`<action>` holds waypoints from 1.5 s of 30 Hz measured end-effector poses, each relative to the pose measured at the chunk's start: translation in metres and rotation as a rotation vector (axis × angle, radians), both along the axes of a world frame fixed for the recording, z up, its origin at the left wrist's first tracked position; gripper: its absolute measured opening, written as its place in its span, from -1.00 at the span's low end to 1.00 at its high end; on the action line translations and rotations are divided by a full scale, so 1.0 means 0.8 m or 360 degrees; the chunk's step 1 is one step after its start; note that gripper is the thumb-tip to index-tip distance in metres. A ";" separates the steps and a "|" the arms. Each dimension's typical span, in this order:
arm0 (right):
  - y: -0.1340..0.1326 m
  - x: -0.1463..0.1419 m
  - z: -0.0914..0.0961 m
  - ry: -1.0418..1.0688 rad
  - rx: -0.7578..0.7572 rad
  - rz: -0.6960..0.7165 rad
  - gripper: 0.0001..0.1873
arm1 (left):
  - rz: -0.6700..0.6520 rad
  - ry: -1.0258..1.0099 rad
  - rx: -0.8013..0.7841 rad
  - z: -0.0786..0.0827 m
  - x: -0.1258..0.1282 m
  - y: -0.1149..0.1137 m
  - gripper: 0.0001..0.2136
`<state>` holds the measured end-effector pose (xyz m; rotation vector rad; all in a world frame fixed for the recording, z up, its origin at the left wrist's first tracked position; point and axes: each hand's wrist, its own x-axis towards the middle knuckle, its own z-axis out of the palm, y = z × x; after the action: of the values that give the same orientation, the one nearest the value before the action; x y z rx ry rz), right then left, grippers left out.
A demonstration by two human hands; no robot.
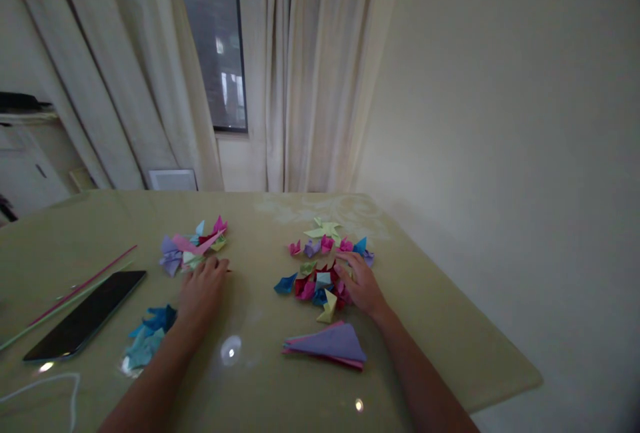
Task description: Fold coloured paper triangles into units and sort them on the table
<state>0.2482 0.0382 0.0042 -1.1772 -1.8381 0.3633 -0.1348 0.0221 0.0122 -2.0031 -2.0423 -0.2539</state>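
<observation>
My left hand (204, 286) lies palm down on the table, fingers forward and loosely bent, at the near edge of a cluster of folded paper pieces (193, 246) in pink, purple, green and light blue. A small dark red tip shows beside its fingers; what it belongs to is hidden. My right hand (363, 285) reaches over the right side of a pile of small origami pieces (320, 281) in red, pink, blue and yellow, thumb and fingers apart. Its fingertips touch or hover just above the pile; I cannot tell which. Behind stands a pale green folded star shape (325, 229).
Nearer me lies a stack of folded purple and pink paper (330, 345). On the left are blue origami pieces (150, 336), a black phone (85, 316), thin pink and green sticks (83, 285) and a white cable (75, 386). A wall (500, 153) runs along the table's right.
</observation>
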 end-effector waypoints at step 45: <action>0.047 0.105 -0.018 0.0857 0.0092 -0.1206 -0.46 | 0.0328 -0.0459 0.0250 -0.023 -0.006 0.026 -0.56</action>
<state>0.3319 0.0758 -0.0099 -1.4610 -0.8545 0.1590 -0.1399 0.0428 -0.0065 -1.7297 -2.2982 -0.6710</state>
